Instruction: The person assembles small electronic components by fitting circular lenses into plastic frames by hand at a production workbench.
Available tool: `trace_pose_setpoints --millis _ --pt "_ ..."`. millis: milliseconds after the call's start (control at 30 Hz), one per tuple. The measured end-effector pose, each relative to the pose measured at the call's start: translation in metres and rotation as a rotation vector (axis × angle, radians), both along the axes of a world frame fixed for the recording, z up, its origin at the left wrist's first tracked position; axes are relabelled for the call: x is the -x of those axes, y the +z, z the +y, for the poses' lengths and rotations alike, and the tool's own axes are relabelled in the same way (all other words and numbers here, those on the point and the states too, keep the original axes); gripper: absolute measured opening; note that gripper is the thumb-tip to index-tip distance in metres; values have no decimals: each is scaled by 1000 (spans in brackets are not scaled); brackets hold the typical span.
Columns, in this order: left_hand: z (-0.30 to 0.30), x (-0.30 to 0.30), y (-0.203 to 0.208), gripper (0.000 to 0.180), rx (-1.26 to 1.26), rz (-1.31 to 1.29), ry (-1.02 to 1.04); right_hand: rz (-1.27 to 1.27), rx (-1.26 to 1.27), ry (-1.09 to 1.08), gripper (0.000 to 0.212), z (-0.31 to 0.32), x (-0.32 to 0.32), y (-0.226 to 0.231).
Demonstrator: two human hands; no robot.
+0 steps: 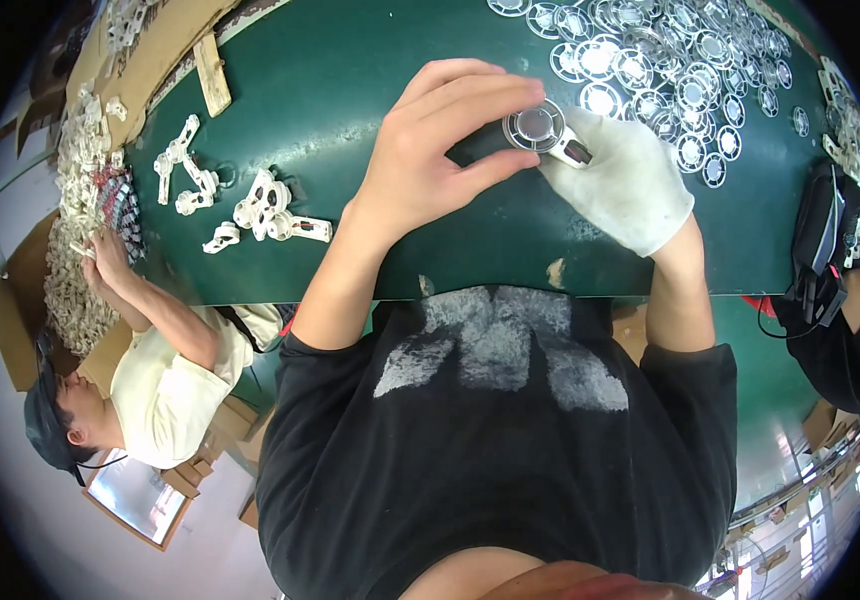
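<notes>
Over the green table, my bare left hand [415,150] curves around a round silver disc [534,125] with a spoked rim, its fingertips at the far edge and its thumb at the near edge. The disc sits against the round end of a white plastic part [569,148] with a dark slot. My right hand [628,185], in a white glove, is closed on that part from the right; the glove hides most of its grip. Just beyond the glove lies a spread pile of similar clear and silver discs [693,92].
Several white plastic parts [266,205] lie on the green table [350,60] to the left. A wooden piece [212,75] rests at the far left. Beside a large heap of white parts [75,270], a co-worker [165,370] handles pieces. A black bag [818,225] stands at the right.
</notes>
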State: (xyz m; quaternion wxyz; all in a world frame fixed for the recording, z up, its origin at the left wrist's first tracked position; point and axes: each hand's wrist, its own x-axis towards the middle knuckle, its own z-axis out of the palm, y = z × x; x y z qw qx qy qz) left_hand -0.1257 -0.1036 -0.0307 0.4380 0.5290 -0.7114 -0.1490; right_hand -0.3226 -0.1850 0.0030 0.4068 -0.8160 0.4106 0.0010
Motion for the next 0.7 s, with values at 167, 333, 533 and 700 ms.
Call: trace_pose_setpoints --millis 167,333,533,700 --pt "6 2 2 48 -96 119 -13 -93 118 16 21 4 1 -3" --pt "11 -4 6 46 -104 68 -37 -176 -51 8 27 8 1 -8" --pt "14 -4 6 43 -3 111 -237 -191 -463 58 40 3 -3 -3" --pt "16 4 10 46 -171 411 -217 -435 -146 69 33 18 -4 -26"
